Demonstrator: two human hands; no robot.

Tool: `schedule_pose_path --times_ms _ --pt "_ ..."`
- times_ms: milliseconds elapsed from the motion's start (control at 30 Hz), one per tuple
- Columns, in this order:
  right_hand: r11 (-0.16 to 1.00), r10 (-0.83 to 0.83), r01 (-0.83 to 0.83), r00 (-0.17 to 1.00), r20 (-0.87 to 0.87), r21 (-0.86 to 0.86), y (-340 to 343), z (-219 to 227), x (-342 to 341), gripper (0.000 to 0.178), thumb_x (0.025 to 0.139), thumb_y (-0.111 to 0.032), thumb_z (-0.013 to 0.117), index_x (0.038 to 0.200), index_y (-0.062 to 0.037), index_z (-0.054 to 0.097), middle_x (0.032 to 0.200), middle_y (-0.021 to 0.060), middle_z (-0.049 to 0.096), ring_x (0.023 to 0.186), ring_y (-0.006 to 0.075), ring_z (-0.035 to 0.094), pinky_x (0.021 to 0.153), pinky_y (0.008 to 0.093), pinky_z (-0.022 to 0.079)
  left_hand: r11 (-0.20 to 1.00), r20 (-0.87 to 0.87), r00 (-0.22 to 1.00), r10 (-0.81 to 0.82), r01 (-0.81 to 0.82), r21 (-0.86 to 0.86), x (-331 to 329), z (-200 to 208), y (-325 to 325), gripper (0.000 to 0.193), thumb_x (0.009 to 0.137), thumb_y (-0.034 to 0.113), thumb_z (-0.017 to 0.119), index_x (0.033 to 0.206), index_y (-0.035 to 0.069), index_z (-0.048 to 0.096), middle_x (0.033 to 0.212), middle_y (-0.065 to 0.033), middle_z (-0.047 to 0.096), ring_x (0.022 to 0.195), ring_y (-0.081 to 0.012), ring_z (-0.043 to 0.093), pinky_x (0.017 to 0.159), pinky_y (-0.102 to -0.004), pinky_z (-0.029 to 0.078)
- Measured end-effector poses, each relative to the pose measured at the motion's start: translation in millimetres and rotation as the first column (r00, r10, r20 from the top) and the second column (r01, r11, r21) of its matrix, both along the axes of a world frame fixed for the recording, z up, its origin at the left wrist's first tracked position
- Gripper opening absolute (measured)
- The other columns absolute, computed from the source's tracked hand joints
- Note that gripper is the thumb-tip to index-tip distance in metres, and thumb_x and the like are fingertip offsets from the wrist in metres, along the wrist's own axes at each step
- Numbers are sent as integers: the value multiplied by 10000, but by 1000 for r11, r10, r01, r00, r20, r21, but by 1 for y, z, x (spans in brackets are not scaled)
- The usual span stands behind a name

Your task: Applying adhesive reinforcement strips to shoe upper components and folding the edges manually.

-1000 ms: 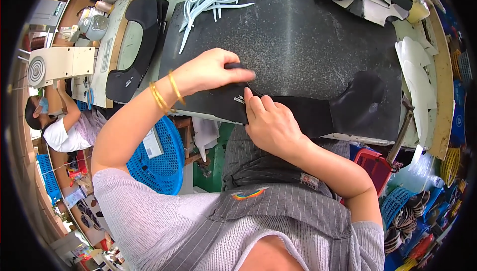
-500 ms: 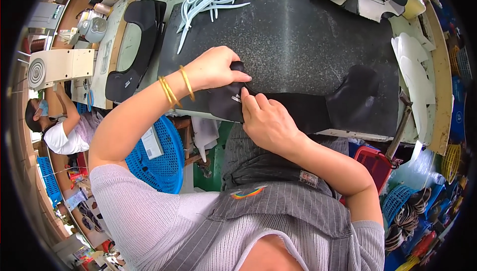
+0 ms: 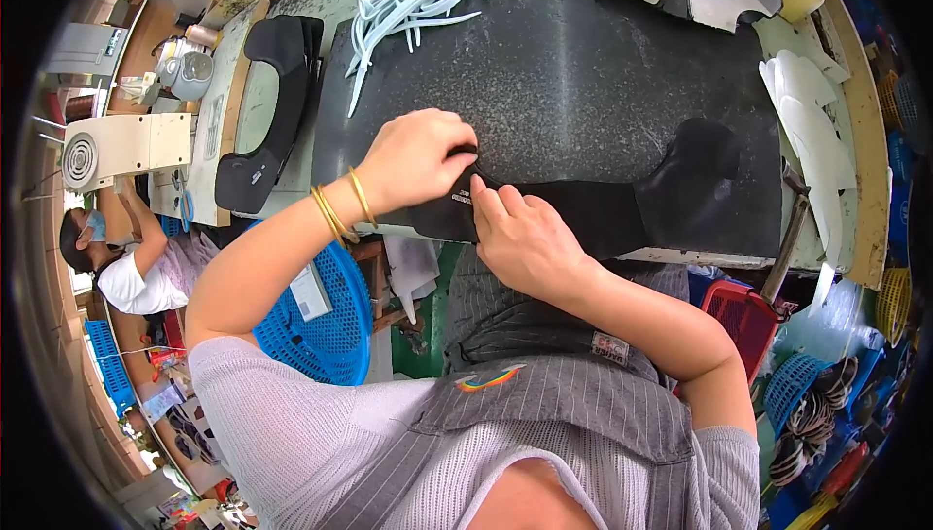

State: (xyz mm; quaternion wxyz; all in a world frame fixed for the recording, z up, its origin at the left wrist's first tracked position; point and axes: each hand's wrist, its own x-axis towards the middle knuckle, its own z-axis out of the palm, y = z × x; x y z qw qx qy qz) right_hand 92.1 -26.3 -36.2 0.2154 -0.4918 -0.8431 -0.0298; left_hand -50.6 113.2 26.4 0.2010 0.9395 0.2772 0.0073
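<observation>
Your left hand (image 3: 420,159) and right hand (image 3: 530,241) meet over the left part of a black curved piece (image 3: 603,214), along the near edge of a dark board (image 3: 549,83)

The piece's long axis runs left to right, its hollow edge faces away from you, and most of its length lies to the right of your fingertips; your left thumb and fingers pinch that edge narrowly, while your right index finger presses just beside them, though I cannot tell whether the thumb beneath closes on anything; the piece looks smooth, matt and pliable, its right end flaring into a rounded lobe, against the board's speckled, scuffed face, with thin pale-blue strips (image 3: 403,17) tangled at the far left
</observation>
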Motion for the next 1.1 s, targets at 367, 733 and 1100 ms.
schedule_pose_path --times_ms 367,733,1100 --pt "1000 -15 15 1000 -12 -17 -1 1 -2 637 691 -154 639 1243 152 553 864 50 485 787 146 529 631 266 480 968 1 986 -169 166 185 -7 2 -2 145 860 109 687 968 13 683 889 -92 674 802 -204 658 745 -288 516" --pt "996 -48 49 999 16 -74 -2 3 -3 697 692 -193 685 1284 136 521 955 71 477 860 175 526 736 298 495 799 -101 978 180 -206 -566 0 3 24 144 835 90 718 939 -8 706 859 -77 716 808 -126 657 772 -283 522" --pt "995 -33 30 999 -24 -97 0 6 -2 668 699 -211 694 1265 112 550 1194 130 525 933 195 518 805 310 485 952 105 984 142 -107 -286 -10 -11 10 220 822 103 711 1007 15 629 947 -154 691 905 -352 666 791 -401 537"
